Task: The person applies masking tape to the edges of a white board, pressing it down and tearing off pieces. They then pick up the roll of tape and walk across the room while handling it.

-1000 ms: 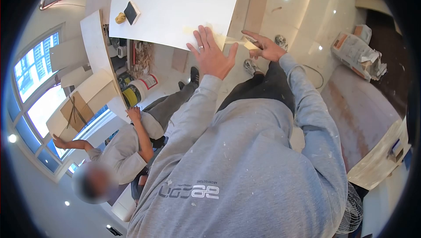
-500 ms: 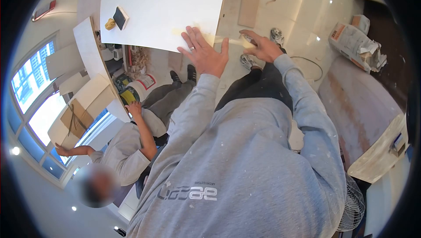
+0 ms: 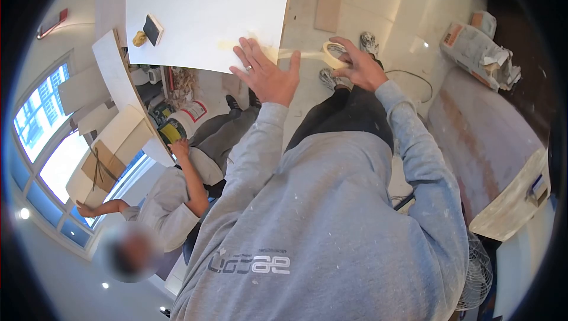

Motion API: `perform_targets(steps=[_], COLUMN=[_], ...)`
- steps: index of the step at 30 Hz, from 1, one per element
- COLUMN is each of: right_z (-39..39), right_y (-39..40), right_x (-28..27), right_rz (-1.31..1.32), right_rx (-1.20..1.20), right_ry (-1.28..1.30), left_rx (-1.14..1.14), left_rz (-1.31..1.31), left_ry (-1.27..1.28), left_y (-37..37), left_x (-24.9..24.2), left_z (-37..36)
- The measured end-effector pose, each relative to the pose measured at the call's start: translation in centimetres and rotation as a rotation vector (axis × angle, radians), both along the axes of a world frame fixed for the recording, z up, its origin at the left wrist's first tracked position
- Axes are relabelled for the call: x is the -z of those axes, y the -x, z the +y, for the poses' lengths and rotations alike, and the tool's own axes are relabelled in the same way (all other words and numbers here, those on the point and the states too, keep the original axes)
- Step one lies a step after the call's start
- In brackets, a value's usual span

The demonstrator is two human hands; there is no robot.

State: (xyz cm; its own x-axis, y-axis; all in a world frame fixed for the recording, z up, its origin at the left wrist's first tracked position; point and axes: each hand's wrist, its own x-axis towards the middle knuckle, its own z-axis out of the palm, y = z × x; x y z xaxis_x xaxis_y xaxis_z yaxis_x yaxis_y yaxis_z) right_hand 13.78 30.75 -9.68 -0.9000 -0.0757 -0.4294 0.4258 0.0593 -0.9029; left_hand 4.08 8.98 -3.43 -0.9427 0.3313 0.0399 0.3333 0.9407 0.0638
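Observation:
My left hand (image 3: 266,75) lies palm down with fingers stretched across the corner of a large white board (image 3: 204,10). Beneath and beside its fingers, a pale yellow strip of tape runs along the board's surface. My right hand (image 3: 362,67) grips a roll of masking tape (image 3: 335,55) off the board's right edge. Between the roll and that edge stretches a length of unrolled tape (image 3: 300,55). Farther left on the board rest a dark sanding block (image 3: 153,29) and a small crumpled yellow lump (image 3: 139,38).
A co-worker (image 3: 171,194) at the left holds a long pale panel (image 3: 127,84). Tubs (image 3: 188,114) and wood shavings (image 3: 180,81) sit under the boards. To the right are a torn paper sack (image 3: 479,52), a leaning board (image 3: 473,143), a wire fan (image 3: 476,274) and a floor cable (image 3: 417,78).
My right hand has drawn the roll slightly farther from the board's edge, lengthening the free tape. The roll has turned so its ring shows. My left hand stays flat on the board.

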Motion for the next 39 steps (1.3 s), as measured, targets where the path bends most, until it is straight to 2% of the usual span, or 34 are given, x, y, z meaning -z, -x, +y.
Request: perform_targets(steps=[16,27,30,33,36,39], right_z=[0.2,-0.8,-0.7,-0.4,0.1,-0.3], right_y=[0.1,0.3,1.1,1.8,3.3,4.3], right_x=[1.5,4.5,4.1,3.6,3.1,3.5], right_rz=[-0.088,-0.086,-0.076,-0.026,-0.115,-0.051], right_rx=[0.006,0.060,-0.042,-0.106,-0.269,-0.341], right_ry=[0.030,0.082,0.023,0.171,0.086,-0.091], left_rx=[-0.019,-0.034,-0.038,-0.019,-0.019,-0.015], left_rz=[-0.042,-0.030,-0.034,-0.017,-0.026,-0.026], left_ry=[-0.020,-0.011,-0.011,-0.012,-0.025,-0.021], left_y=[0.0,0.1,0.1,0.1,0.1,0.1], left_x=[0.1,0.2,0.3,0.4,0.2,0.4], left_z=[0.0,0.1,0.0,-0.2,-0.2,-0.2])
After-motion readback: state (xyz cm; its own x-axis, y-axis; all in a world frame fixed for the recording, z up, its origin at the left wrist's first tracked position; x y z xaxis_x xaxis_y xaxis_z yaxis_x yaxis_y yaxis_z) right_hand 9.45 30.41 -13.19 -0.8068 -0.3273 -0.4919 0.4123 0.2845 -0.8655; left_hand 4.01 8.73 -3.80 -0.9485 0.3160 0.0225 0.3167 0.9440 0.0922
